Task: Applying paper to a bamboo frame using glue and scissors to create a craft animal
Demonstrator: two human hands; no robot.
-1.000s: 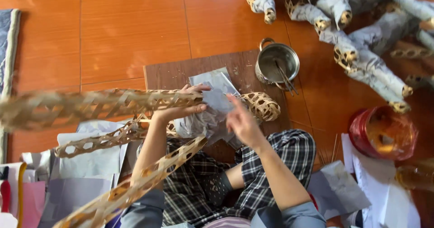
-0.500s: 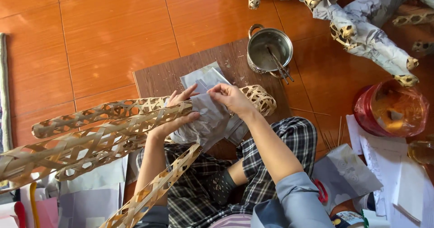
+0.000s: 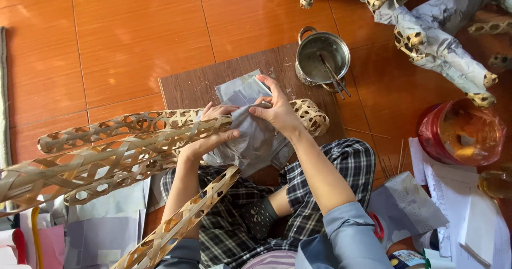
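My right hand [image 3: 277, 109] lies flat, fingers pressing the grey paper [image 3: 248, 141] onto the woven bamboo frame [image 3: 160, 141]; my left hand [image 3: 210, 133] curls around the frame just beside it, cupping paper from below. The frame's long axis runs sideways, its open woven end [image 3: 312, 117] poking out past my right hand, its legs reaching well left. The brown board [image 3: 192, 85] edge lies beyond my fingers, with bare orange floor [image 3: 133, 34] farther out; a metal pot [image 3: 322, 58] stands near, ahead-right.
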